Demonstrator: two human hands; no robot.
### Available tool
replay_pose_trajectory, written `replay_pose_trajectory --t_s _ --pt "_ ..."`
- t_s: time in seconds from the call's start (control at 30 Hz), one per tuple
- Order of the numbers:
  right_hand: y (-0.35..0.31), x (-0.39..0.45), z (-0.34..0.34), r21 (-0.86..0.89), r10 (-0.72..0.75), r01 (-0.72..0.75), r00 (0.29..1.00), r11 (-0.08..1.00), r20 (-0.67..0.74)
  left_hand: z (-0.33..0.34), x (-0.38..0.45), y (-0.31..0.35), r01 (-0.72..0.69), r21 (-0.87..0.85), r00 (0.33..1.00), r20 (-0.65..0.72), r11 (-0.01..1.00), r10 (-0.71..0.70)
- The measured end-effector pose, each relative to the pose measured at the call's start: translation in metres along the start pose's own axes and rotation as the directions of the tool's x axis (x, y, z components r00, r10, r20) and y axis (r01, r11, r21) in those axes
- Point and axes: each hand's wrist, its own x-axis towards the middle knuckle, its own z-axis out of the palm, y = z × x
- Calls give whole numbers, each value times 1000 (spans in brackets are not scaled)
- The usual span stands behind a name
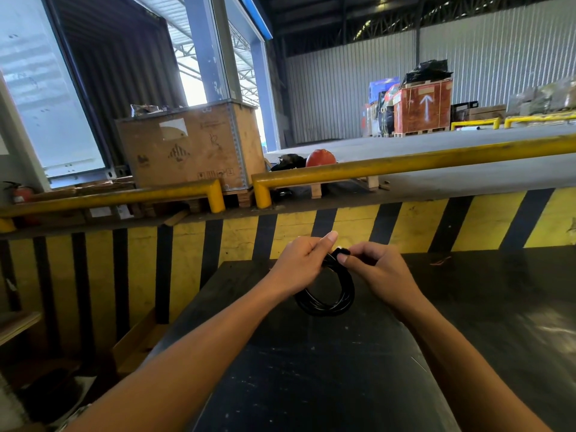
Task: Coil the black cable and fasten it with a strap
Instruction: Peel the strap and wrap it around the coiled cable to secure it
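Observation:
The black cable (330, 302) hangs as a round coil of several loops above the dark table (327, 369). My left hand (300, 261) grips the top left of the coil, thumb raised. My right hand (378, 271) pinches a short black strap (342, 252) at the top of the coil, between thumb and fingers. The strap sits right between the two hands and is partly hidden by my fingers. Whether it goes all the way around the coil cannot be told.
A yellow-and-black striped wall (405, 226) rises just behind the table, topped by yellow rails (405, 165). Beyond stand a large cardboard crate (190, 145), an orange helmet (321, 158) and distant pallets (420, 107). A drop with wooden boards (137, 338) lies left of the table.

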Motion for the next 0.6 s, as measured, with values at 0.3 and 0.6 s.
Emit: replay_pose_trajectory --t_s 0.3,0.6 --pt "37 -34 4 188 203 -167 960 968 -193 35 -45 -51 350 -250 936 132 903 -327" --pt "156 -158 21 76 683 -681 730 728 8 101 -127 -127 741 -319 664 220 590 -715"
